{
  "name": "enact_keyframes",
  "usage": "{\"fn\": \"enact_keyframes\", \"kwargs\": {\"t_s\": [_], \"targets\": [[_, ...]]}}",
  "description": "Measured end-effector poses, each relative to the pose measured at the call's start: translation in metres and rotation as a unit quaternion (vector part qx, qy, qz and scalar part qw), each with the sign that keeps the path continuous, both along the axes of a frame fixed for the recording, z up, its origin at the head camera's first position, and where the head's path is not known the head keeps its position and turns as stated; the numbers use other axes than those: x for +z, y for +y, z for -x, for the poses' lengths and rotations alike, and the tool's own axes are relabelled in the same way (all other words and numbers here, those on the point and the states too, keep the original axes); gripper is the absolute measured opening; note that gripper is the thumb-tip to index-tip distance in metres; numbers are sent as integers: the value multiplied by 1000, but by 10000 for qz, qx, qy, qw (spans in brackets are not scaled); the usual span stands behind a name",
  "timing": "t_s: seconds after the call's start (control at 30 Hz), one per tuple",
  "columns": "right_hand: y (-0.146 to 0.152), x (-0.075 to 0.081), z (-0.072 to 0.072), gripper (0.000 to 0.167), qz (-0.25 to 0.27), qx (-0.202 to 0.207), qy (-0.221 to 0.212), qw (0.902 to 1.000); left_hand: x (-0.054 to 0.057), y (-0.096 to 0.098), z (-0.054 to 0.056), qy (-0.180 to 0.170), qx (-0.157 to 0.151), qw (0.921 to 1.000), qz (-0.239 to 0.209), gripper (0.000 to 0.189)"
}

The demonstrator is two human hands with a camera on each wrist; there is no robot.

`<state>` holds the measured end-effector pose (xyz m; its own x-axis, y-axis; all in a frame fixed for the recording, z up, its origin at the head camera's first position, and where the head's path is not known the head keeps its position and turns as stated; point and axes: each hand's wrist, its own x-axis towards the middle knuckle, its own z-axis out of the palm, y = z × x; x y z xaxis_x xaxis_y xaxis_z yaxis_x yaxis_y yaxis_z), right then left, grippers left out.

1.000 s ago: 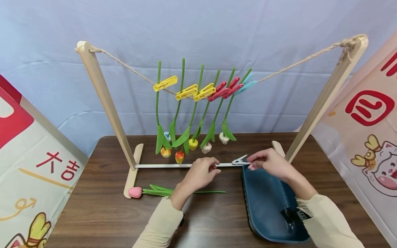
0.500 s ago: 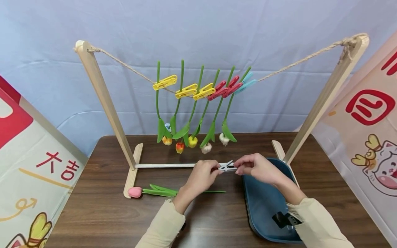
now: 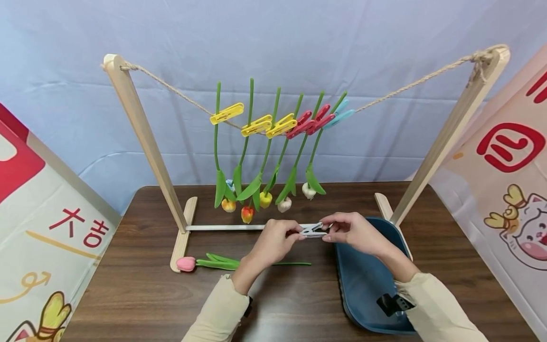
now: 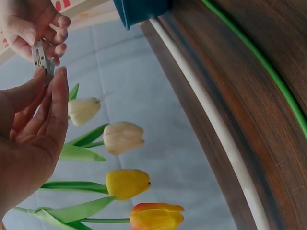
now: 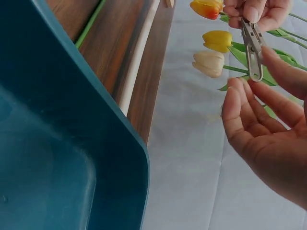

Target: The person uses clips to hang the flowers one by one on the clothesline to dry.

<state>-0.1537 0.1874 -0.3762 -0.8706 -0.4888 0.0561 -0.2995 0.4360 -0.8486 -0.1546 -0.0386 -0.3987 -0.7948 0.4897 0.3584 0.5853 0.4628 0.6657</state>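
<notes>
A light grey clothespin (image 3: 313,230) is between my two hands above the table, in front of the white rod. My left hand (image 3: 275,242) pinches its left end between thumb and fingertips. At the other end, my right hand (image 3: 354,232) holds the handles between thumb and forefinger. The left wrist view shows the clothespin (image 4: 42,57) with both hands' fingertips on it; in the right wrist view its looped handle (image 5: 255,67) lies by the right thumb. A pink artificial tulip (image 3: 186,264) lies on the table, its green stem partly hidden behind the left forearm.
Several tulips, such as a yellow one (image 3: 265,199), hang head down from a rope (image 3: 410,85), clipped by yellow, red and blue clothespins. Wooden posts (image 3: 147,137) carry the rope, with a white rod (image 3: 226,228) low between them. A dark blue bin (image 3: 363,289) sits under the right forearm.
My right hand has brought the clothespin left, from over the bin's edge to my left hand, which has taken hold of its left end. The hanging tulips sway slightly.
</notes>
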Motion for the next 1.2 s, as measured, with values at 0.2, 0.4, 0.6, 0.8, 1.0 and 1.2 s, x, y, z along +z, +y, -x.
{"fn": "enact_keyframes", "kwargs": {"t_s": [0.2, 0.4, 0.6, 0.8, 1.0, 1.2], "targets": [[0, 1, -1, 32, 288, -185, 128, 9993, 2, -4, 2, -203, -112, 9996, -148, 6], [6, 1, 0, 28, 293, -651, 300, 9970, 2, -19, 7, -184, 111, 9987, 452, 10], [24, 0, -3, 27, 154, -925, 412, 9947, -14, -45, 8, -530, 562, 9866, 1440, 8], [37, -4, -6, 31, -33, -1170, 61, 9931, -41, -66, 6, -775, 892, 9678, 2225, 22], [49, -5, -9, 32, -118, -1339, -23, 9909, -63, -77, 5, -998, 1063, 9557, 2559, 27], [55, -10, -7, 33, -165, -1345, -49, 9908, -73, -80, 4, -906, 1225, 9529, 2620, 27]]}}
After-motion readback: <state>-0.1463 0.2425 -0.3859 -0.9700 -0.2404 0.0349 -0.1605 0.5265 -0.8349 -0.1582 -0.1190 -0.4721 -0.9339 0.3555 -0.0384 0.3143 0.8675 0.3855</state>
